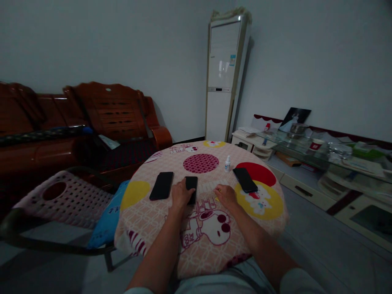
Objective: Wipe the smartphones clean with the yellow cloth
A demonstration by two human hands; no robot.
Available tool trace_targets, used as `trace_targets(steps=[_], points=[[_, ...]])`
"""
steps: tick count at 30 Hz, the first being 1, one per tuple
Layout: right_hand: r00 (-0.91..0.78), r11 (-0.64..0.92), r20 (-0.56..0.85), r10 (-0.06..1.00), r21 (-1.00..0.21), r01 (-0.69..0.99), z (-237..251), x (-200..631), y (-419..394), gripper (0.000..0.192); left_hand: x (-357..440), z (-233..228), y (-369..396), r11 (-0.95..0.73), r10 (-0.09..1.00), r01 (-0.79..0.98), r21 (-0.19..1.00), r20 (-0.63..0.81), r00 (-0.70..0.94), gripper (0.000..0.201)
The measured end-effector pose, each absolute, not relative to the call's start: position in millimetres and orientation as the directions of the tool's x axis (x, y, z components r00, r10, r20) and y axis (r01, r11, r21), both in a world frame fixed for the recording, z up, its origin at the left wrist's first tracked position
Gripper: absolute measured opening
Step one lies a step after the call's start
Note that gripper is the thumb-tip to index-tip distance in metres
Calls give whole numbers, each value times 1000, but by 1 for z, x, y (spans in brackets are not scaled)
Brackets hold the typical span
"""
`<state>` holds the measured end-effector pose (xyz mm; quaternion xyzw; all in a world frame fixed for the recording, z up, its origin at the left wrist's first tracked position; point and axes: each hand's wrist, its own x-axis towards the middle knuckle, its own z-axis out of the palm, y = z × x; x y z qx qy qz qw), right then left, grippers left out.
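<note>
On patterned round cloth (154, 218) | left hand (180, 194) touching | rectangular black phone (192, 183)

- A pale grey-blue right sleeve (301, 281) is ending above the forearm (257, 239).
- A matching left sleeve (139, 290) is showing at the bottom edge.
- Pale cloth (211, 285) is creasing over the lap.
- The left hand (181, 192) and right hand (227, 196) are showing bare.

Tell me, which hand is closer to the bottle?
Right. The right hand is on the near side of the bottle; the left hand is farther, to its left, on the middle phone.
</note>
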<state>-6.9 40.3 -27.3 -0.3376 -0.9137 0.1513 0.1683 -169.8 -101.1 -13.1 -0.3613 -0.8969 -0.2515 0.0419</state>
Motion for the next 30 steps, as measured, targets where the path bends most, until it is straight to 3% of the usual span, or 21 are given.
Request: trace_targets(steps=[8, 11, 13, 16, 19, 23, 30], points=[[-681, 697, 241, 692, -471, 541, -25, -4, 37, 22, -158, -10, -91, 400, 479, 392, 829, 175, -860, 79], [-614, 644, 287, 736, -576, 503, -24, -4, 35, 31, -157, -12, -87, 294, 479, 228, 928, 63, -875, 60], [-567, 617, 327, 756, -646, 449, -23, -5, 34, 33, -152, -15, -85, 177, 583, 24, 984, -85, -808, 36], [-532, 608, 385, 754, -715, 345, -21, -5, 35, 31, -140, -14, -81, -5, 793, -439, 899, -264, -549, 26], [-534, 591, 380, 755, -746, 306, -21, -6, 36, 29, -130, -9, -77, -124, 827, -675, 727, -300, -475, 26], [-530, 573, 365, 765, -762, 303, -19, -5, 37, 30, -126, -3, -72, -199, 873, -803, 562, -270, -405, 33], [-451, 563, 423, 786, -792, 238, -22, -5, 40, 29, -124, -1, -76, -201, 940, -818, 538, -128, -315, 61]])
